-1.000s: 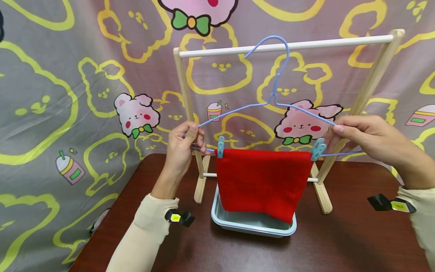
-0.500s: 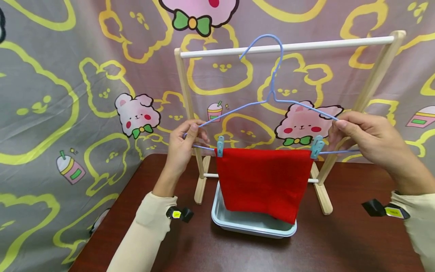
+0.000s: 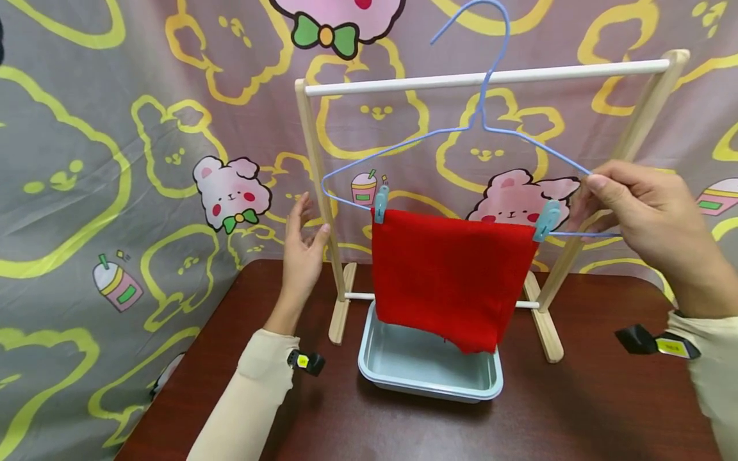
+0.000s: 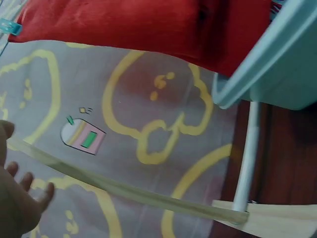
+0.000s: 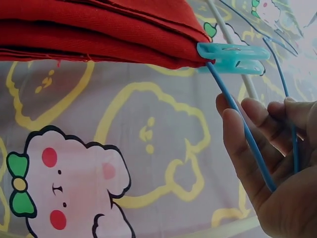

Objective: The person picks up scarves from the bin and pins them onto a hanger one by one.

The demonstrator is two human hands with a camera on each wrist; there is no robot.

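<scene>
My right hand (image 3: 648, 214) pinches the right end of a blue wire hanger (image 3: 423, 134), thumb on its sloping arm. A folded red cloth (image 3: 450, 275) hangs over the hanger's lower bar, held by teal clothespins (image 3: 380, 203) at its left and right edges. In the right wrist view a teal clothespin (image 5: 233, 58) grips the cloth's corner beside my fingers. My left hand (image 3: 303, 253) is apart from the hanger, fingers spread, near the rack's left post. The hanger's hook rises above the rack's rail.
A small rack with a white rail (image 3: 398, 84) and wooden posts (image 3: 316, 153) stands on the dark brown table (image 3: 553, 410). Below the cloth sits a light blue tray (image 3: 432, 387). A patterned curtain (image 3: 69, 211) hangs behind and to the left.
My left hand has let go of the hanger's left end and its fingers have opened. My right hand has lifted the hanger and cloth up and slightly to the right.
</scene>
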